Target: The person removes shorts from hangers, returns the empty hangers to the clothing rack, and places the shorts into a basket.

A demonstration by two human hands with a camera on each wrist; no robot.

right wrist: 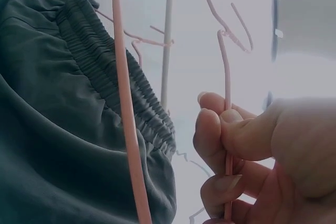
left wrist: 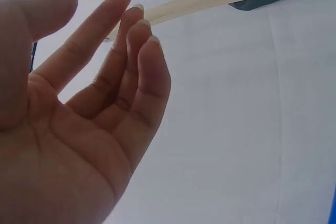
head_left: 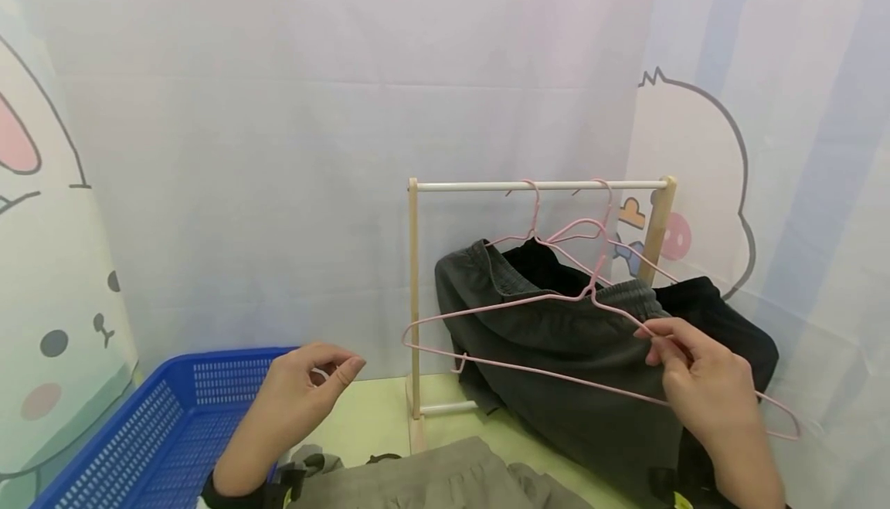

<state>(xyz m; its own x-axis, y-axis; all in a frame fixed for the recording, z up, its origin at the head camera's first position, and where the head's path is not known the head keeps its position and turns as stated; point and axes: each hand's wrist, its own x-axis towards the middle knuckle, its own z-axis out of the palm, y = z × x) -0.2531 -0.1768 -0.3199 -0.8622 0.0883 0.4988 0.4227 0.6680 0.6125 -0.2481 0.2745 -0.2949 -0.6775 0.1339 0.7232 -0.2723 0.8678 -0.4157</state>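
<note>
A pink wire clothes hanger (head_left: pixel 501 306) is held in the air in front of the rack, with no garment on it. My right hand (head_left: pixel 716 385) pinches its sloping shoulder between thumb and fingers, which the right wrist view shows close up on the hanger (right wrist: pixel 227 77). Left of the hanger, my left hand (head_left: pixel 299 389) is raised near the blue basket, holding nothing. In the left wrist view the left hand's fingers (left wrist: pixel 149 72) are loosely bent, thumb apart. Grey-beige trousers (head_left: pixel 431 482) lie on the table below, partly cut off by the frame.
A small rack (head_left: pixel 459 186) with wooden posts carries dark grey trousers (head_left: pixel 556 347) and a black garment (head_left: pixel 730 316) on pink hangers. At left stands a blue mesh basket (head_left: pixel 177 362). A pale cloth backdrop with cartoon animals surrounds the pale green table (head_left: pixel 375 408).
</note>
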